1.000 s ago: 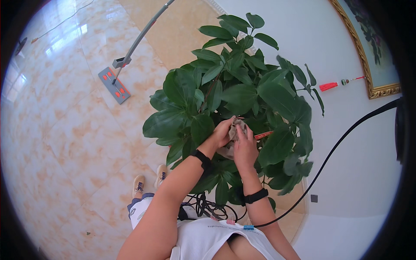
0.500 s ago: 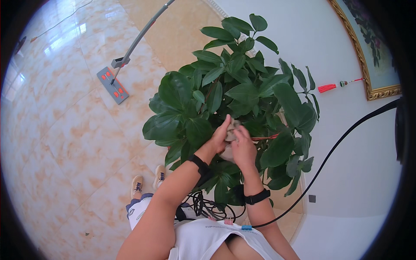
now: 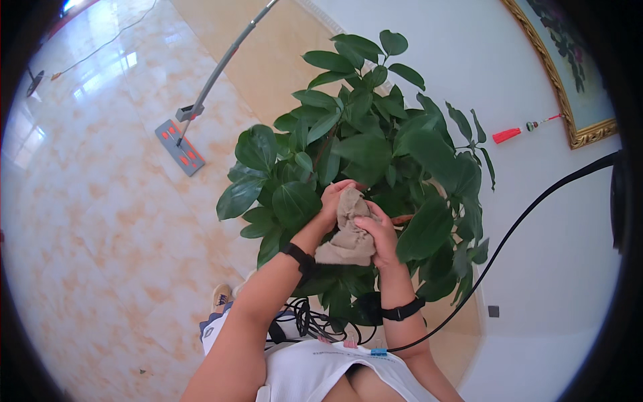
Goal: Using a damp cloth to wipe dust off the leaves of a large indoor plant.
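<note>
A crumpled beige cloth (image 3: pixel 349 234) is bunched between my two hands, its lower end hanging loose toward me. My left hand (image 3: pixel 335 198) grips its left upper side, the fingers partly behind the fabric. On the other side my right hand (image 3: pixel 382 234) is closed on the cloth, the thumb pressed over its front. Both hands are in front of a large leafy green plant (image 3: pixel 365 157), close among its broad leaves. A dark band is strapped round each of my forearms.
A flat mop (image 3: pixel 179 149) with a grey and orange head stands on the marbled tile floor (image 3: pixel 100 268) at left. A gold-framed picture (image 3: pixel 593 136) and a red tassel (image 3: pixel 507 136) hang on the right wall. A black cable (image 3: pixel 516 231) arcs past my right arm; more cable lies coiled near my waist.
Both hands have come slightly nearer to me, and far more of the cloth now shows between them. Some leaves have shifted. The view has moved a little.
</note>
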Available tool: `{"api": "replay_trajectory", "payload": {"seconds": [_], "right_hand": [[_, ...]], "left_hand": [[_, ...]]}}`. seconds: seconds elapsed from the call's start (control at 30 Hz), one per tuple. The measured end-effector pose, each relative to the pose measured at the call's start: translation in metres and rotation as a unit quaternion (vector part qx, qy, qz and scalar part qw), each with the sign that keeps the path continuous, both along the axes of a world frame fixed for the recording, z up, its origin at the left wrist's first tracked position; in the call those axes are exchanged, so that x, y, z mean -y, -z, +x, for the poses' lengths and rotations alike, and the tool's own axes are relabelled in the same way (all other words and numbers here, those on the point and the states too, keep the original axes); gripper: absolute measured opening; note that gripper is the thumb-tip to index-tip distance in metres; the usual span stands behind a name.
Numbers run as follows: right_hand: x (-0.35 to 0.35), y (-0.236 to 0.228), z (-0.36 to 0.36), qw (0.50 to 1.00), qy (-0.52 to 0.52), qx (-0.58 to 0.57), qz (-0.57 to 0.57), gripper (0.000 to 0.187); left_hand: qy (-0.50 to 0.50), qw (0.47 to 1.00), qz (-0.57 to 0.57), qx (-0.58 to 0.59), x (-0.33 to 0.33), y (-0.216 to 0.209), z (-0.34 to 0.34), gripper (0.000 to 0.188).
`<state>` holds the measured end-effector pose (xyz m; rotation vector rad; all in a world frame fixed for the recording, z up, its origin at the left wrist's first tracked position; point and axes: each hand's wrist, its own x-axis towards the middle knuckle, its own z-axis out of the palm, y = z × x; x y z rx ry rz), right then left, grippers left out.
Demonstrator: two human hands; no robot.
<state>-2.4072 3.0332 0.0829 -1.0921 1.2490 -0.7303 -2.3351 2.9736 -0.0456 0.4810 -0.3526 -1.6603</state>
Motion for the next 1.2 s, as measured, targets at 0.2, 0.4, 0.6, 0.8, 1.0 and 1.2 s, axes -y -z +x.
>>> {"api": "replay_trajectory", "payload": {"seconds": [0.2,0.4,0.6,0.8,1.0,1.2], "right_hand": [[0.006,-0.015,0.013,0.973,-0.046,0.221,0.053,0.051],[0.03,0.014,0.012,0.994,-0.055,0.095,0.009,0.043],[0.019,0.011,-0.008,0.966,-0.065,-0.19,-0.161,0.035],[0.014,-0.004,-0.013,0.922,-0.009,-0.286,-0.261,0.033],[0.005,-0.013,-0.005,0.896,0.052,-0.349,-0.27,0.032],[0.007,-0.011,0.012,0.762,0.025,-0.568,-0.311,0.041]], "left_hand": [[0.175,0.913,-0.171,-0.326,0.009,0.014,0.0,0.02],[0.194,0.958,-0.126,-0.172,0.012,0.037,0.001,0.021],[0.248,0.954,-0.101,-0.132,0.04,0.022,-0.027,0.02],[0.331,0.918,-0.097,-0.198,0.057,0.018,-0.054,0.027],[0.317,0.878,-0.021,-0.359,0.043,-0.015,-0.041,0.017],[0.271,0.936,0.012,-0.224,0.05,0.0,-0.016,0.019]]}}
